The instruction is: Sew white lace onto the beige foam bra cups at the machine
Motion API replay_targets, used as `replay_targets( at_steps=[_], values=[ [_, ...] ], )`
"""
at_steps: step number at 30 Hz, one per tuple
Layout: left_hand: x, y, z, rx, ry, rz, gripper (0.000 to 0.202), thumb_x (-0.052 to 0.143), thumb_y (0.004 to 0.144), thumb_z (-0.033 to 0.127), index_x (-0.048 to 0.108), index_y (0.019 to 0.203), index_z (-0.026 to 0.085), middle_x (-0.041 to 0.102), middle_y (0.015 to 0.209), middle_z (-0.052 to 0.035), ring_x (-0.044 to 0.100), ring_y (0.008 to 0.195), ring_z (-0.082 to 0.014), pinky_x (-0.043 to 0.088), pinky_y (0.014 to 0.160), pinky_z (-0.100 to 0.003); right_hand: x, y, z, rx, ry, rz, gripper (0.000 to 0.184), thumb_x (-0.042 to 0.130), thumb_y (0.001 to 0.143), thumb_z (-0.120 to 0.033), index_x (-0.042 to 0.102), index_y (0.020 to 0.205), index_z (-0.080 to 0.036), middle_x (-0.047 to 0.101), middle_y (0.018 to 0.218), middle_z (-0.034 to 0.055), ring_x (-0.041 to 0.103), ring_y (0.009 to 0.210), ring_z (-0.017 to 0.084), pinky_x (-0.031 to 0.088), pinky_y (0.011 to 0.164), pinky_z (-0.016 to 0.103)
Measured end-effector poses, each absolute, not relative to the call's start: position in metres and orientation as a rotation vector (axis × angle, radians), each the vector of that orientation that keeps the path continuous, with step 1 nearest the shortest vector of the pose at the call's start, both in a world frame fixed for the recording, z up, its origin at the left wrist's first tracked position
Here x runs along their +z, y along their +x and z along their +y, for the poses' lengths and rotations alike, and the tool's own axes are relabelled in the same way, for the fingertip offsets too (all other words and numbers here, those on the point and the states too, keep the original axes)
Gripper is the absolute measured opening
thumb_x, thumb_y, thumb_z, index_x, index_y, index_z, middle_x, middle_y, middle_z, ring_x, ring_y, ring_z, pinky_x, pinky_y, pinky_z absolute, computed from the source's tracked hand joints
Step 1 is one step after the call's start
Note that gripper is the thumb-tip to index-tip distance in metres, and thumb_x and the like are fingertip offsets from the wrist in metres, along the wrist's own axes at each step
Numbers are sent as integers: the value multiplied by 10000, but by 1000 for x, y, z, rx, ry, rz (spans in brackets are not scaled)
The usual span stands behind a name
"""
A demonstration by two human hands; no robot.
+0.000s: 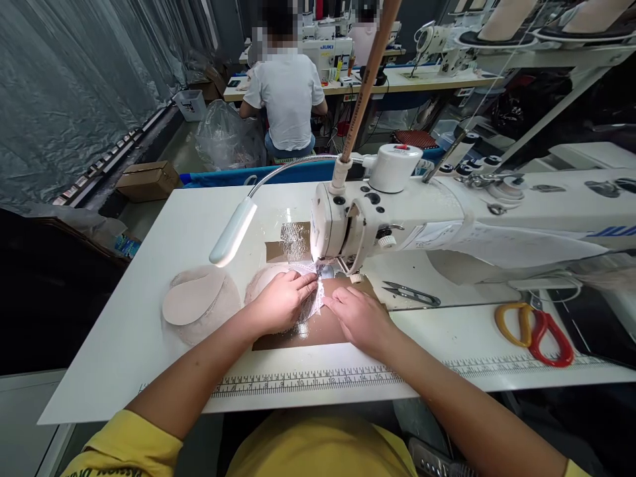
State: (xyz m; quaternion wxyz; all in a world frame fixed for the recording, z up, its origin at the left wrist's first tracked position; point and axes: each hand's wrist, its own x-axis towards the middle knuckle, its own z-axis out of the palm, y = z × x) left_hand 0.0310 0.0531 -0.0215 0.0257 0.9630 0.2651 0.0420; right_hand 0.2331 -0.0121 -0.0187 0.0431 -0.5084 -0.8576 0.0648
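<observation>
A pale pink lace-trimmed fabric piece (258, 281) lies under the needle area of a white sewing machine (342, 222). My left hand (284, 303) rests flat on it, fingers stretched towards the presser foot. Close to the foot on the right, my right hand (362, 319) has its fingers curled, with thumb and forefinger pinching the fabric's lace edge. Brown sheeting (283, 339) covers the machine bed beneath both hands. Left of my left hand lies a second pale fabric piece (226, 301) with a smooth beige oval pad (193, 299) on it.
Thread snips (411, 293) lie right of the needle; scissors (551, 338) with red and yellow handles lie farther right. A lamp (233, 232) on a bent neck hangs over the table (149, 351). A printed ruler (308, 382) runs along the front edge. A person (284, 99) sits ahead.
</observation>
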Motion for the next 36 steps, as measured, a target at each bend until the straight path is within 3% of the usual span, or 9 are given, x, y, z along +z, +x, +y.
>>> replay_targets(
  at_steps=[11,16,23,27,36],
  values=[
    [-25,29,79,220,3025,746,426,447,894,137,532,1309,99,538,1357,-115,503,1056,-268,456,870,-395,-20,227,3,61,-1650,-2546,371,424,859,-50,643,1140,-153,617,874,76,490,720,177,302,606,314],
    [-31,25,73,370,2996,614,342,452,911,135,606,1216,135,591,1296,-105,535,1020,-233,468,876,-378,-22,226,4,-6,-1633,-2540,391,445,849,-51,634,1179,-143,628,887,87,502,722,177,308,596,308],
    [-32,24,83,332,2973,611,373,414,931,136,576,1266,155,577,1321,-105,523,1085,-237,463,896,-397,-24,224,7,-15,-1679,-2482,435,451,842,-67,620,1230,-170,650,910,84,513,677,169,326,578,304],
    [-30,25,89,333,2944,654,372,422,935,165,577,1273,179,582,1313,-111,537,1027,-232,464,876,-399,-27,225,7,-4,-1688,-2444,478,464,828,-81,591,1276,-188,650,927,83,531,708,180,349,577,303],
    [-28,27,92,281,2913,750,390,436,914,163,565,1282,181,606,1277,-93,527,1012,-248,441,855,-395,-34,232,8,68,-1585,-2366,457,437,832,-53,629,1211,-225,639,905,31,497,681,143,352,602,263]
  ],
)
